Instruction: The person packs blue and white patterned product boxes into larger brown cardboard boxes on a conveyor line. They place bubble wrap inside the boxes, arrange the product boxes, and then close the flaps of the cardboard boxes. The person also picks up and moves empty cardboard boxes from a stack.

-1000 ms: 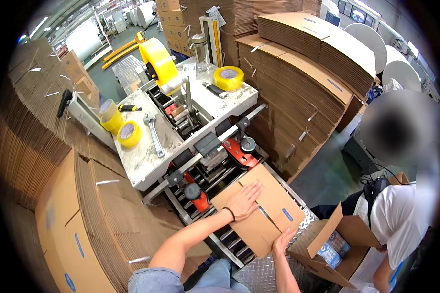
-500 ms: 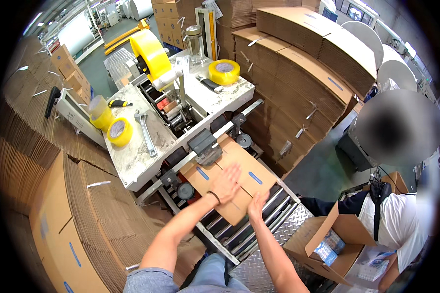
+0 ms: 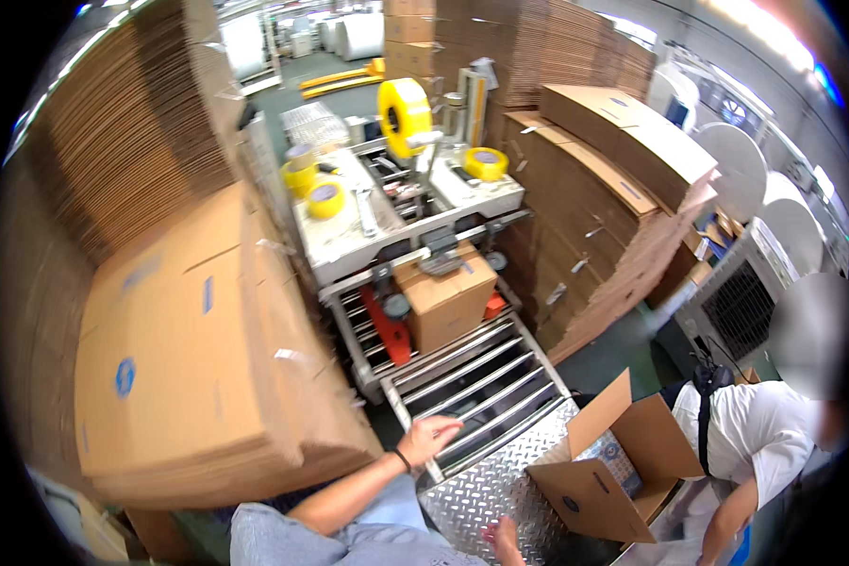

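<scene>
Left grip (image 3: 430, 438): released; nothing is grasped, the fingers are loosely bent, and the hand is held over the left near edge of the roller conveyor (image 3: 540, 356).
Right grip (image 3: 506, 540): nothing is seen grasped; finger closure cannot be told through blur; the hand is held over the tread plate (image 3: 481, 492).
Open carton (image 3: 585, 501): located ahead and to the right of the right grip, near but untouched; the right grip is nearer. Flaps are spread; the long axis cannot be told.
Patterned packs (image 3: 609, 456): contained inside the open carton.
Closed carton (image 3: 450, 316): located ahead of the left grip, well apart, with bare rollers between; the left grip is nearer.
Tape machine (image 3: 441, 250): positioned over the closed carton's far end.
</scene>
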A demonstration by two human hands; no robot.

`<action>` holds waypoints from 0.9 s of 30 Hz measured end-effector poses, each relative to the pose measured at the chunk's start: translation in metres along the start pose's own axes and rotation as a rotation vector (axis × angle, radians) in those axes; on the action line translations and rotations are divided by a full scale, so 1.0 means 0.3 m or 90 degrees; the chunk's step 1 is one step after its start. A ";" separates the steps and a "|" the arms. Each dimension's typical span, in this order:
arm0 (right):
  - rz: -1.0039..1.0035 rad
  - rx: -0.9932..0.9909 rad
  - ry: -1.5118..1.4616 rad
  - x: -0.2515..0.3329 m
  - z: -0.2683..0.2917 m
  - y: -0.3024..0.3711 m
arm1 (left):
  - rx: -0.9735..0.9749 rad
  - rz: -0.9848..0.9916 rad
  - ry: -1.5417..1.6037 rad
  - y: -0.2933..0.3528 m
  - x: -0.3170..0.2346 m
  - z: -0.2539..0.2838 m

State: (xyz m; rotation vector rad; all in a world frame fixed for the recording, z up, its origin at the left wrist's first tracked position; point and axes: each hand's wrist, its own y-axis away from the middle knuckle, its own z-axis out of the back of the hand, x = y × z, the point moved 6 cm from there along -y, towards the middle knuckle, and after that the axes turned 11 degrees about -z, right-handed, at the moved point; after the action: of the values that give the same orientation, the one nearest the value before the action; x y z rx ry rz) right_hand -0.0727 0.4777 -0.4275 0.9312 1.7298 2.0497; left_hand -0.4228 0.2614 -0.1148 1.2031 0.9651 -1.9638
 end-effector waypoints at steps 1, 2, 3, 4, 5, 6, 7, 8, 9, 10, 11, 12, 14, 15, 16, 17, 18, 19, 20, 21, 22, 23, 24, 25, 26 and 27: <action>-0.039 -0.019 -0.035 -0.135 0.181 -0.084 | 0.005 -0.086 -0.021 -0.021 -0.091 0.012; -0.044 0.002 -0.013 -0.178 0.167 -0.070 | -0.014 -0.146 -0.083 0.018 -0.153 0.108; 0.006 -0.031 0.247 -0.192 0.160 -0.014 | -0.038 -0.201 -0.162 0.060 -0.266 0.220; 0.069 -0.061 0.509 -0.196 0.142 0.074 | -0.060 -0.254 -0.246 0.119 -0.411 0.337; 0.148 -0.091 0.765 -0.189 0.097 0.195 | -0.083 -0.298 -0.328 0.181 -0.541 0.456; 0.227 -0.148 0.997 -0.205 0.084 0.271 | -0.092 -0.358 -0.386 0.208 -0.655 0.536; 0.230 -0.151 0.990 -0.254 0.101 0.283 | -0.112 -0.376 -0.437 0.215 -0.750 0.610; 0.186 -0.093 0.734 -0.297 0.116 0.280 | -0.136 -0.389 -0.494 0.245 -0.829 0.666; 0.142 -0.026 0.485 -0.330 0.127 0.242 | -0.124 -0.314 -0.483 0.283 -0.885 0.689; 0.101 0.026 0.230 -0.374 0.150 0.186 | -0.113 -0.241 -0.465 0.314 -0.925 0.704; 0.151 0.050 0.218 -0.383 0.154 0.113 | 0.002 -0.318 -0.574 0.323 -0.975 0.680; 0.271 0.038 0.316 -0.392 0.185 0.031 | 0.065 -0.415 -0.594 0.308 -0.981 0.651; 0.443 -0.035 0.415 -0.434 0.317 -0.090 | 0.054 -0.388 -0.495 0.219 -1.010 0.616; 0.391 0.017 0.412 -0.459 0.287 -0.090 | 0.070 -0.365 -0.592 0.222 -1.004 0.646; 0.398 0.036 0.424 -0.445 0.234 -0.039 | 0.074 -0.326 -0.695 0.270 -0.961 0.732; 0.464 -0.007 0.535 -0.412 0.186 0.025 | 0.079 -0.227 -0.764 0.324 -0.859 0.835; 0.525 -0.069 0.636 -0.390 0.173 0.076 | 0.076 -0.230 -0.765 0.350 -0.839 0.849; 0.571 -0.060 0.587 -0.377 0.171 0.122 | 0.089 -0.168 -0.773 0.362 -0.811 0.862; 0.478 -0.036 0.489 -0.366 0.167 0.132 | 0.102 -0.106 -0.783 0.363 -0.792 0.886; 0.438 0.016 0.520 -0.368 0.126 0.206 | 0.109 -0.132 -0.842 0.425 -0.823 0.929; 0.399 0.074 0.558 -0.355 0.059 0.342 | 0.100 -0.094 -0.860 0.520 -0.868 0.989; 0.419 0.051 0.520 -0.362 0.131 0.279 | 0.124 -0.128 -0.843 0.458 -0.907 0.958; 0.435 0.027 0.480 -0.390 0.219 0.160 | 0.149 -0.166 -0.828 0.376 -0.929 0.922; 0.451 0.001 0.441 -0.421 0.309 0.046 | 0.141 -0.273 -0.822 0.296 -0.957 0.889; 0.501 -0.030 0.474 -0.416 0.335 0.036 | 0.144 -0.277 -0.822 0.272 -0.976 0.899; 0.551 -0.072 0.507 -0.404 0.371 0.042 | 0.111 -0.324 -0.821 0.248 -1.023 0.907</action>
State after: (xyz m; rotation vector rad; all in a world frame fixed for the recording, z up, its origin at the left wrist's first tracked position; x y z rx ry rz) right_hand 0.0914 0.4861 -0.4426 1.0096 1.6299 3.4085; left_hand -0.3679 0.0366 0.2318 -0.4170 0.3813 -2.5772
